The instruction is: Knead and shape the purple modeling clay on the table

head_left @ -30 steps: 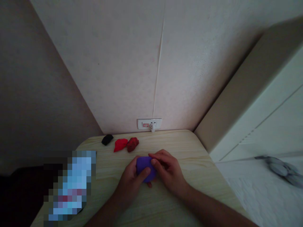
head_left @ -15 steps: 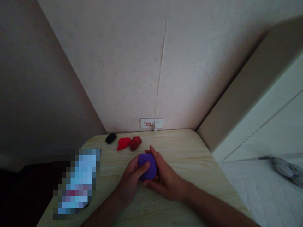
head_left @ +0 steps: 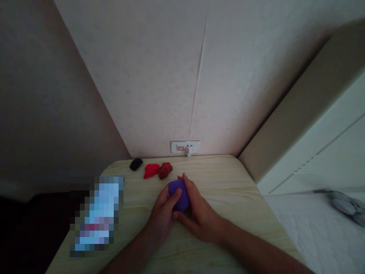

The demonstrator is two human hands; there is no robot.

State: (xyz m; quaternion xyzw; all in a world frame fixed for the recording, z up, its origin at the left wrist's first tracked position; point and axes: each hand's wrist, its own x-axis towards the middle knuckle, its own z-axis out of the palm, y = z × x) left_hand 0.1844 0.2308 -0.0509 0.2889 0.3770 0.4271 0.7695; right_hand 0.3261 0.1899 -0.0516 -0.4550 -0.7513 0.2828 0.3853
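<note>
cupping a purple lump (head_left: 184, 198) between both palms, above the near middle of the table (head_left: 228, 190), the right hand (head_left: 203, 215) now lies along its right side, thumb low by the near edge; a second ago that hand was pinching the lump's upper right with its fingertips; the left hand (head_left: 162, 211) grips it as before, thumb pressed across the top face; the black piece (head_left: 136, 164), bright red piece (head_left: 151, 171) and dark red piece (head_left: 165, 170) lie as they did, near the table's far edge; most of the left fingers and the lump's underside are hidden; a pixelated patch (head_left: 101, 209) at left masks whatever lies there; the grey object (head_left: 342, 203) at right is blurred and cut off by the frame; the lump looks smooth, matte and round-cornered; the dark red piece is crumpled, the bright red one tapers to a point; the table has pale wood grain and rounded far corners; the white surface (head_left: 302, 228) at right seems quilted
</note>
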